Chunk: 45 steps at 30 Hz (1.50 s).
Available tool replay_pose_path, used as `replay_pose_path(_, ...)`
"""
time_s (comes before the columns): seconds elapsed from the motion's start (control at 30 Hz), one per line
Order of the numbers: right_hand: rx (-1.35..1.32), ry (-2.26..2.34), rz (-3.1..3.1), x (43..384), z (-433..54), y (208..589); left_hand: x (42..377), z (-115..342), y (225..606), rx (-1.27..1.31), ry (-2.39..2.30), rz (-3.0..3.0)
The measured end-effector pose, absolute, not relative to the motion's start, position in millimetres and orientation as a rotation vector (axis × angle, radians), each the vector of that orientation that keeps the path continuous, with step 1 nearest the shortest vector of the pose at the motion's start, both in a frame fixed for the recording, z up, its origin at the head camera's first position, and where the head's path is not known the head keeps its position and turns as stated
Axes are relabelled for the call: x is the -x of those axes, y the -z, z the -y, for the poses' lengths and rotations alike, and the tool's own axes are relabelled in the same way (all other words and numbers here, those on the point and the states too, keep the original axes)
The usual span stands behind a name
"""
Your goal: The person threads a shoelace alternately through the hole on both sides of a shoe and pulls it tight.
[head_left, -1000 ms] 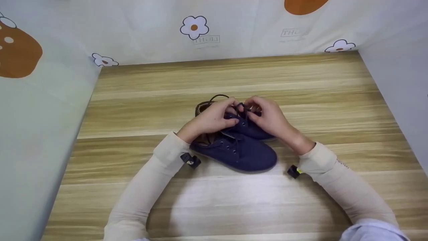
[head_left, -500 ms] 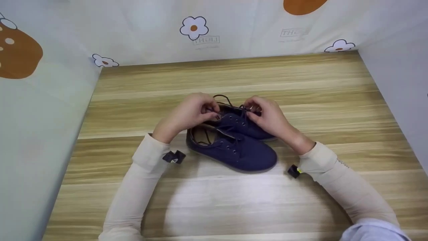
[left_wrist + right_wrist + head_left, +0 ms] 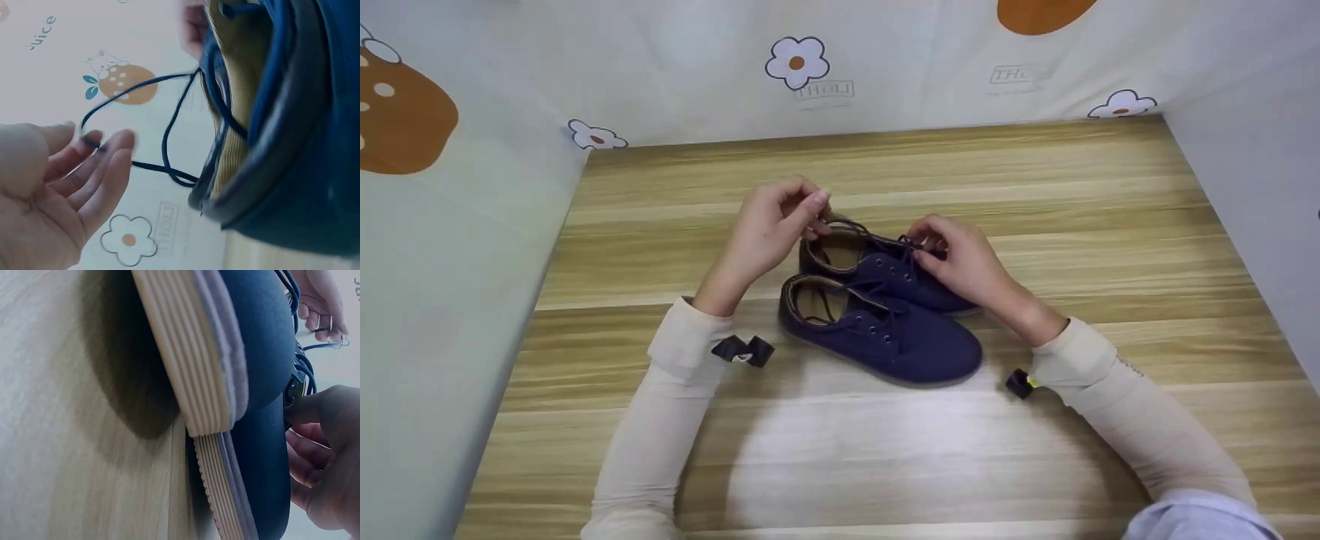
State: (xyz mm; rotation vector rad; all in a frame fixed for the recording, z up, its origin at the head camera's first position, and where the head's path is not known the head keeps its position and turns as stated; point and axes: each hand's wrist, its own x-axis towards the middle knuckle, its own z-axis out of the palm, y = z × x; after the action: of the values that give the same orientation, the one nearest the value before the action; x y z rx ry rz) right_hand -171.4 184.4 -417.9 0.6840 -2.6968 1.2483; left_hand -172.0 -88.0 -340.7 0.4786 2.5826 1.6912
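Note:
Two navy lace-up shoes lie side by side, toes toward the right: a near shoe [image 3: 922, 352] and a far shoe [image 3: 840, 266]. Behind the far shoe's heel opening, my left hand [image 3: 769, 225] pinches a dark shoelace [image 3: 140, 85] between its fingertips; in the left wrist view the lace runs in a loop from the shoe to these fingers. My right hand [image 3: 964, 259] stays at the far shoe's eyelets, thumb and fingers pinching the lace by the knot [image 3: 906, 241]. Its fingertips are partly hidden in the right wrist view [image 3: 332, 455].
The shoes stand on a wood-grain table [image 3: 900, 465]. A pale printed cloth [image 3: 690, 67] with flowers walls off its back, with further sheets at the left and right sides. The near shoe's own lace hangs partly inside its opening.
My left hand has moved left and away from the eyelets to behind the far shoe's heel, drawing the lace with it. The right hand and both shoes have hardly moved.

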Motion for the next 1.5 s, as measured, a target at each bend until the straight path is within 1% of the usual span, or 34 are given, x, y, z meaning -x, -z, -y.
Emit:
replay_pose_path(0.2,-0.692,-1.245,2.692,171.8,-183.9,418.9,169.0,85.6,340.0,-0.471,-1.952,-2.463)
replay_pose_path(0.33,-0.689,-1.262,2.691,172.1,-183.9,418.5,166.7,84.8,338.0,-0.544,-1.891,-2.503)
replay_pose_path(0.47,-0.690,-1.262,2.688,172.6,-183.1,418.7,167.0,85.3,341.2,-0.598,-1.570,-2.713)
replay_pose_path(0.6,-0.701,-1.250,2.689,172.9,-182.7,418.6,168.2,86.3,345.9,-0.632,-1.139,-2.973)
replay_pose_path(0.77,-0.700,-1.266,2.686,172.6,-183.4,417.7,173.3,79.3,351.2,-0.839,-0.518,-3.074)
replay_pose_path(0.9,-0.701,-1.278,2.680,172.4,-182.9,418.6,175.8,66.1,360.2,-0.928,-0.080,-3.128)
replay_pose_path(1.03,-0.702,-1.275,2.680,172.0,-183.0,419.2,172.7,49.2,368.4,-0.827,0.163,-3.229)
replay_pose_path(1.2,-0.699,-1.276,2.685,171.2,-183.9,418.6,164.5,33.7,368.3,-0.535,0.254,-3.305)
replay_pose_path(1.33,-0.695,-1.266,2.690,171.0,-184.4,417.8,160.4,28.2,364.4,-0.359,0.316,-3.298)
replay_pose_path(1.5,-0.702,-1.266,2.693,171.3,-185.1,417.3,159.5,27.6,358.6,-0.302,0.225,-3.281)
